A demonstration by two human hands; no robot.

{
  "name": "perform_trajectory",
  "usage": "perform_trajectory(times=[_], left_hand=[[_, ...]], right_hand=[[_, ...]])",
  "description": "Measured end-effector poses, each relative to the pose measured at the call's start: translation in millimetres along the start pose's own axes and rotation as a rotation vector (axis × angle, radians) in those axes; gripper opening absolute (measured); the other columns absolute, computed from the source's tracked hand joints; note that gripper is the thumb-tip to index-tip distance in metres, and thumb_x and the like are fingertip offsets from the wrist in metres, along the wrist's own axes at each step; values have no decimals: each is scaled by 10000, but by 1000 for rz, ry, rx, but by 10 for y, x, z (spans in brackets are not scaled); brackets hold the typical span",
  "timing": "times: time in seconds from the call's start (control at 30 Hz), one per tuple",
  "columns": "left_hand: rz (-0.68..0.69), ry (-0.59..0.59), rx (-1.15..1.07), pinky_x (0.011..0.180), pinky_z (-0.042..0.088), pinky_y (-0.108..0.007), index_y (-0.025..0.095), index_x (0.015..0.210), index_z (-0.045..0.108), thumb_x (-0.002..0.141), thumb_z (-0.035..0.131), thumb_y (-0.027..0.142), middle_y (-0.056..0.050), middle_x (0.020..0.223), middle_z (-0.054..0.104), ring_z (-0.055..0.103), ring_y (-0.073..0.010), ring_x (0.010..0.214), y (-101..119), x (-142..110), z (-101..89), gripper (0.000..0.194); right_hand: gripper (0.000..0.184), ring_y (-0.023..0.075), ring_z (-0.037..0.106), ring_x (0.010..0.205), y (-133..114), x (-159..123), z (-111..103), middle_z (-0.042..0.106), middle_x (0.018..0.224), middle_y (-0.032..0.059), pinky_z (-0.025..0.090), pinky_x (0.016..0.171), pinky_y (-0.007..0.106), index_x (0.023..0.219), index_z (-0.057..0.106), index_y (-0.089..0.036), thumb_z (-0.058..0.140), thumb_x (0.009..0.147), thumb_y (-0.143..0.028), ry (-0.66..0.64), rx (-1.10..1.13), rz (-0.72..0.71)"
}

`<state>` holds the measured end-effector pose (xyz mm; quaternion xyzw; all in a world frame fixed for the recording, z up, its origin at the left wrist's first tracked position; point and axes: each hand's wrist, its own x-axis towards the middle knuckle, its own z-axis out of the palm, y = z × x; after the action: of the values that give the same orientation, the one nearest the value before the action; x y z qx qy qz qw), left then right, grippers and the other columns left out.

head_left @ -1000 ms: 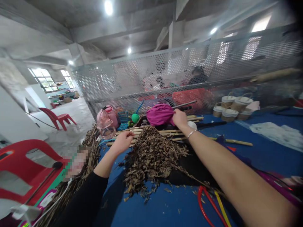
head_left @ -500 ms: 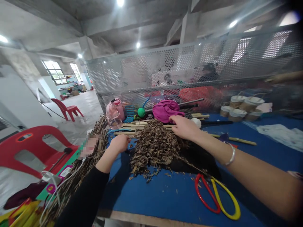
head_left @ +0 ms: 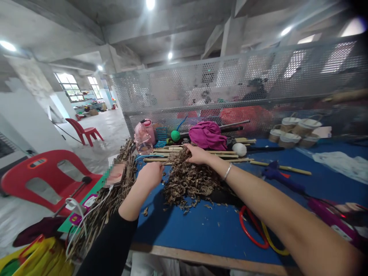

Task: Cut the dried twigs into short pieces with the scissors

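A heap of brown dried leaves (head_left: 191, 184) lies on the blue tabletop (head_left: 178, 237), with crumbs scattered around its front edge. At the top of the heap my right hand (head_left: 197, 154) has its fingers closed on some of the dried leaves. My left hand (head_left: 151, 176) is beside the heap's left side, fingers curled together; whatever they pinch is hidden. Below my right forearm lie scissors with a red handle (head_left: 253, 234) and a yellow handle, partly covered by the arm. Behind the heap lie several pale sticks (head_left: 224, 152).
Dry twigs (head_left: 100, 214) line the table's left side. At the back are a pink bottle (head_left: 143, 136), a green ball (head_left: 175, 135), magenta cloth (head_left: 207, 136), a white ball (head_left: 239, 149) and several small pots (head_left: 290, 130). A blue glue gun (head_left: 280, 176) lies right. Perforated panels (head_left: 178, 88) stand behind.
My right hand has moved left, from the purple cloth's front edge to the top of the leaf heap. My left hand stays close to the heap. The view has shifted slightly.
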<state>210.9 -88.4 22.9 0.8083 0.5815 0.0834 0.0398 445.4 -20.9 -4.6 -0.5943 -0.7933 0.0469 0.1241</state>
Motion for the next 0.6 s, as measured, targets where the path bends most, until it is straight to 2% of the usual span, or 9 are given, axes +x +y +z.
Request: perform_trajectory(times=[0.07,0.13,0.23,0.33,0.43,0.53,0.6], left_hand=[[-33,-10,-1,712,423,-286,176,825,641,867,343,314,-124,860,676,619,-229,836,-86,-51,32,331],[-60,-15,-35,673,413,-277,178,816,627,867,334,310,-114,823,674,621,-219,788,-179,-90,72,326],[-90,-15,-119,625,393,-252,173,786,603,865,333,280,-91,767,666,607,-184,706,-282,-124,141,301],[-91,-13,-184,600,374,-237,164,767,589,865,332,252,-74,723,654,585,-159,660,-321,-154,210,289],[-58,23,-259,593,364,-233,171,808,592,875,316,267,-50,695,643,567,-149,636,-299,-195,251,300],[13,56,-337,598,360,-232,184,853,604,875,321,306,-25,666,627,554,-147,624,-240,-227,242,309],[40,62,-383,588,355,-231,188,881,612,872,322,325,-11,636,609,540,-144,601,-205,-236,216,320]], right_hand=[[505,202,613,937,102,11,53,663,1066,58,436,768,256,1186,551,-209,616,686,-251,-52,-49,29],[354,218,612,942,233,-31,49,676,1044,61,434,755,276,1047,649,-227,584,698,-224,-80,-102,60],[290,221,617,920,409,-132,-27,690,1008,64,433,733,286,972,686,-237,567,708,-218,-89,-166,102],[255,205,621,882,465,-221,-121,698,968,55,430,715,277,950,691,-239,544,742,-253,-72,-202,111],[307,228,583,970,328,-262,-175,663,1065,83,413,792,320,1029,658,-211,522,756,-247,-6,-227,69],[433,233,480,1124,42,-232,-157,563,1242,82,355,899,342,1186,556,-209,526,755,-241,63,-231,-44],[405,218,465,1136,-144,-175,-120,569,1238,57,346,904,325,1180,555,-235,522,778,-266,65,-231,-122]])
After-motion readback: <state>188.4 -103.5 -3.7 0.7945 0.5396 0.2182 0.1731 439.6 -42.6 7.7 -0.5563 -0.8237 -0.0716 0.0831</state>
